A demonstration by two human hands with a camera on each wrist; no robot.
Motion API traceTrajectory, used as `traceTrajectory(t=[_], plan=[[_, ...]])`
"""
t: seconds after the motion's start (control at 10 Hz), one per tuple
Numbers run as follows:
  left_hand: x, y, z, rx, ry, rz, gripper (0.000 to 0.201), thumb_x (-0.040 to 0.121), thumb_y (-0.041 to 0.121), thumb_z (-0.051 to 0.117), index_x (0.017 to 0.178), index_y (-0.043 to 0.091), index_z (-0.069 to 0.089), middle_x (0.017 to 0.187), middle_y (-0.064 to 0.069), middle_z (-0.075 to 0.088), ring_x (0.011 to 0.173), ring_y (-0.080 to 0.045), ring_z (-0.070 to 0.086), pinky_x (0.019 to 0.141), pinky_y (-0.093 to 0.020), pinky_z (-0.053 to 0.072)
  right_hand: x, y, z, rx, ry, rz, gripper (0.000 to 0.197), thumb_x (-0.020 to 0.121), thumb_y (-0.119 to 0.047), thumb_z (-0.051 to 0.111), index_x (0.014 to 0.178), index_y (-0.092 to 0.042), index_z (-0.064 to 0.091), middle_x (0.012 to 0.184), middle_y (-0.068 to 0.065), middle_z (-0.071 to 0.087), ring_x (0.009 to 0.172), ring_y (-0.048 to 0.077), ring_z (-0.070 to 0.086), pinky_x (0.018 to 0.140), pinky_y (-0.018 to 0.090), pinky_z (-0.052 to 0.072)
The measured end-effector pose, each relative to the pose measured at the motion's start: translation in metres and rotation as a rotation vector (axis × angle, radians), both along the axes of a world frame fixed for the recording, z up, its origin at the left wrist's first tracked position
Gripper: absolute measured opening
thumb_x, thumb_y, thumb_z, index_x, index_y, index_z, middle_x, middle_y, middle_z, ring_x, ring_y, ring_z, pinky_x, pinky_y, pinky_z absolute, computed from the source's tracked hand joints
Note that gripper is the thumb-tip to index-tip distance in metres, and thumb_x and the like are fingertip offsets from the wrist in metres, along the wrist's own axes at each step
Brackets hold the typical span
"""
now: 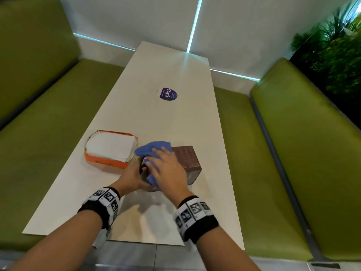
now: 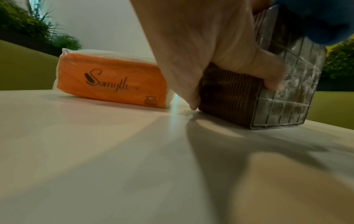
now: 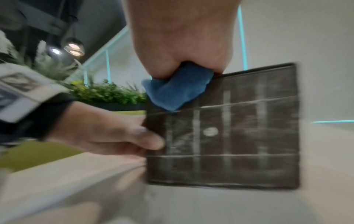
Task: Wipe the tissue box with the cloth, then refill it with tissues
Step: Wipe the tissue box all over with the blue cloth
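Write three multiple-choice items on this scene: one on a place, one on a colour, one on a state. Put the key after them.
1. Where does the pack of tissues lie relative to the tissue box?
A. on top of it
B. to its left on the table
C. on the bench

2. What colour is the cloth?
A. blue
B. red
C. white

3. What is the left hand doing?
A. resting flat on the table
B. holding the pack
C. gripping the box

Key:
1 B, the pack of tissues sits left of the tissue box on the table.
2 A, the cloth under the right hand is blue.
3 C, the left hand has its fingers and thumb round the box's corner.
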State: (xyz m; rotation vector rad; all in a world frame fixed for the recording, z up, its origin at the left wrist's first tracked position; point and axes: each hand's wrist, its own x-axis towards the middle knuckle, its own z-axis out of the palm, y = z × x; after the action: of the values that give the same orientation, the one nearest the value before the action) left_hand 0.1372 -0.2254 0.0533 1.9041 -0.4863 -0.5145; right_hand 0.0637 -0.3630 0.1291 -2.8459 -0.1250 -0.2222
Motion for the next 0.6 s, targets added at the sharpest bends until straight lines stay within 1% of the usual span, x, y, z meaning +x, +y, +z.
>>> traceTrajectory(t=[0.1,0.2,0.3,0.4,0.5,0.6], plan=[[-0.002,-0.003,0.009,-0.113,0.053,-0.032,0.113,0.044,0.008,0.096,0.140,0.022,0.038,0.132,0.005,0.055,0.121,-0.003,0.055,0.094,-0.009,0.046,-0.004,-0.058,0.006,0.106,-0.007,-0.233,0.036,0.100,-0.033,0.044,0.131,-0.021,0.059,0.146,0.003,0.048,0.140,0.024,0.036,0.116,0.037,0.026],[-0.002,-0.002,0.010,-0.138,0.066,-0.047,0.114,0.046,0.010,0.097,0.141,0.023,0.037,0.136,0.006,0.052,0.127,-0.002,0.050,0.103,-0.013,0.042,-0.013,-0.095,0.004,0.464,0.049,-0.544,0.033,0.100,-0.037,0.042,0.115,-0.021,0.068,0.120,0.005,0.066,0.106,0.022,0.061,0.089,0.030,0.047],[-0.006,0.004,0.009,-0.207,0.175,-0.013,0.117,0.047,0.006,0.095,0.143,0.028,0.033,0.138,0.002,0.053,0.129,-0.009,0.050,0.109,-0.035,0.044,-0.029,-0.119,-0.008,0.989,0.101,-0.815,0.032,0.097,-0.039,0.047,0.090,-0.015,0.066,0.105,0.019,0.071,0.083,0.027,0.064,0.086,0.047,0.055],[-0.015,0.009,0.009,-0.302,0.305,0.077,0.120,0.053,0.000,0.093,0.148,0.029,0.025,0.136,0.003,0.055,0.128,-0.014,0.052,0.107,-0.044,0.044,-0.061,-0.127,-0.024,1.600,0.079,-0.897,0.029,0.098,-0.028,0.049,0.118,-0.009,0.058,0.111,0.017,0.063,0.087,0.028,0.062,0.085,0.044,0.055],[-0.020,0.010,0.012,-0.381,0.368,0.150,0.115,0.057,0.003,0.092,0.147,0.030,0.026,0.131,0.003,0.058,0.120,-0.014,0.059,0.101,-0.046,0.050,-0.082,-0.122,-0.033,1.934,0.139,-0.866,0.053,0.094,-0.046,0.052,0.135,-0.014,0.046,0.123,0.015,0.055,0.101,0.030,0.062,0.080,0.040,0.058],[-0.024,0.008,0.022,-0.461,0.395,0.159,0.107,0.056,0.013,0.093,0.142,0.031,0.033,0.130,0.000,0.060,0.113,-0.010,0.064,0.088,-0.030,0.057,-0.086,-0.113,-0.030,1.949,0.232,-0.815,0.044,0.092,-0.049,0.053,0.120,-0.015,0.055,0.118,0.012,0.059,0.101,0.028,0.064,0.084,0.041,0.057]])
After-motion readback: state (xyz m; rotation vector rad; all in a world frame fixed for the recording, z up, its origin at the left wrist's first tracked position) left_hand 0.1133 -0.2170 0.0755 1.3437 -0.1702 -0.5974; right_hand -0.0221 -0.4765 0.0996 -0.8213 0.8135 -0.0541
